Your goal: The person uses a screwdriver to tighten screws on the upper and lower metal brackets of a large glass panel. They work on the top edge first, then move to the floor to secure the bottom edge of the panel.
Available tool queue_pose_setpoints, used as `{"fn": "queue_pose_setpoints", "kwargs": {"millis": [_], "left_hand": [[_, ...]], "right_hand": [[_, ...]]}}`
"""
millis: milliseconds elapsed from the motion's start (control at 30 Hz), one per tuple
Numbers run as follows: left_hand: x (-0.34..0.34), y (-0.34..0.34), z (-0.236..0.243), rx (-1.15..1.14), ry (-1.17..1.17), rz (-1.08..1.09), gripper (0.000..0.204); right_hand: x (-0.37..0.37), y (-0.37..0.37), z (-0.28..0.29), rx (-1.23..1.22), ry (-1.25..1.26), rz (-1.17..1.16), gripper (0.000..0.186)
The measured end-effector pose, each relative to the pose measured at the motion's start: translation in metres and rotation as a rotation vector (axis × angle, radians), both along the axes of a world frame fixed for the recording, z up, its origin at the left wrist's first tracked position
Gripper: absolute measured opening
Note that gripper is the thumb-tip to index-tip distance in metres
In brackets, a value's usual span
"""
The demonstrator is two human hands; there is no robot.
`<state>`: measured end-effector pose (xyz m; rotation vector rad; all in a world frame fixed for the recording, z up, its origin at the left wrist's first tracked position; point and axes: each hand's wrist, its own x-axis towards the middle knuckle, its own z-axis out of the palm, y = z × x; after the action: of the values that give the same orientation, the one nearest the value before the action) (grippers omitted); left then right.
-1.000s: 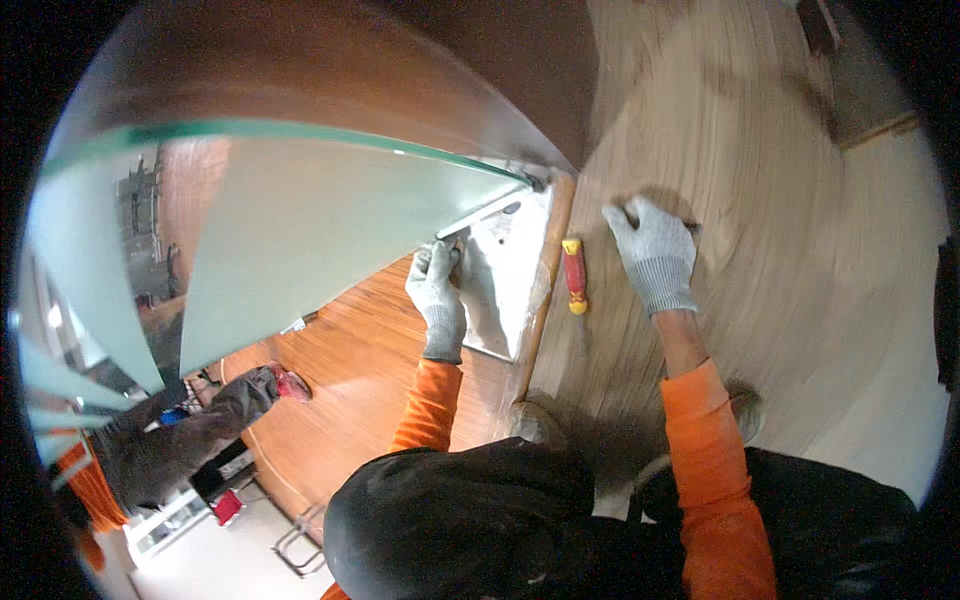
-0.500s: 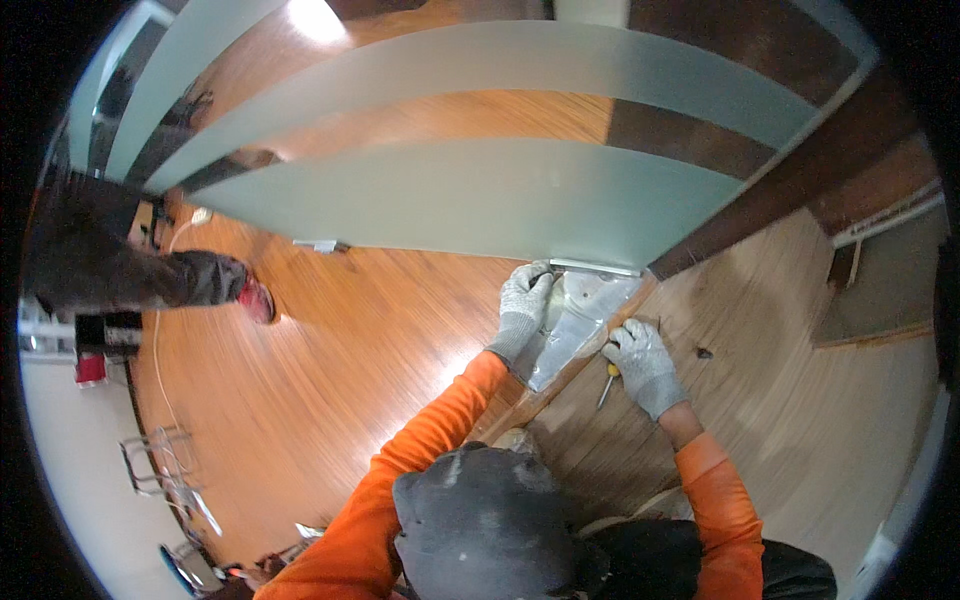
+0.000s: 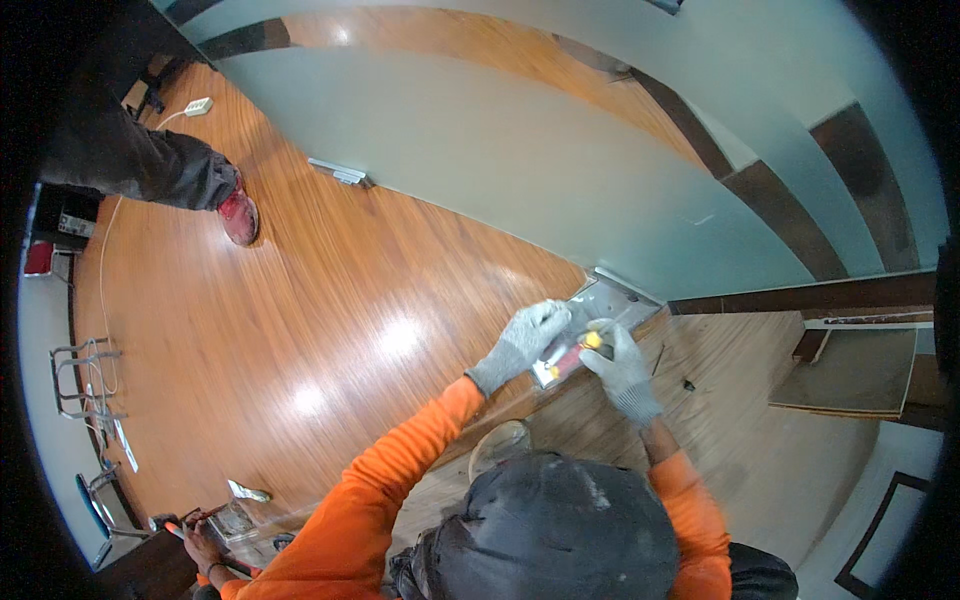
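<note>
My right hand (image 3: 622,368), in a grey work glove, grips a screwdriver (image 3: 573,358) by its red and yellow handle. The handle is a little blurred, and the blade cannot be made out. My left hand (image 3: 525,340), gloved too, is closed with curled fingers at the left side of a silvery metal plate (image 3: 608,303) in the floor. What its fingers hold, if anything, is hidden. Just beyond both hands, a metal fitting (image 3: 630,284) runs along the lower corner of a frosted glass door (image 3: 500,165).
Another person's leg with a red shoe (image 3: 238,215) stands at the far left. A co-worker's hand (image 3: 203,548) is at the lower left. A second metal fitting (image 3: 340,172) sits at the glass's bottom edge. A dark bit (image 3: 688,385) lies right of my hand.
My right hand has picked up the screwdriver from the floor and moved left over the plate. The view has turned, so the door looks more slanted.
</note>
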<state>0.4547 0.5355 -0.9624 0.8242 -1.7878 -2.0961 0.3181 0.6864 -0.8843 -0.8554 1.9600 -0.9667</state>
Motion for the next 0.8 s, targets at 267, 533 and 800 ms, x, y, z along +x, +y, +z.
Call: {"fn": "queue_pose_setpoints", "kwargs": {"millis": [267,533,800], "left_hand": [[0.044,-0.017,0.016,-0.019,-0.060,-0.089,0.046],[0.052,-0.017,0.006,-0.763,-0.343,-0.194,0.035],[-0.010,0.003,0.002,-0.932,-0.467,-0.364,0.027]], "right_hand": [[0.026,-0.043,-0.021,0.029,0.053,-0.129,0.035],[-0.041,0.053,-0.035,0.540,0.919,-0.557,0.038],[-0.041,0.071,-0.088,0.702,0.862,-0.535,0.039]]}}
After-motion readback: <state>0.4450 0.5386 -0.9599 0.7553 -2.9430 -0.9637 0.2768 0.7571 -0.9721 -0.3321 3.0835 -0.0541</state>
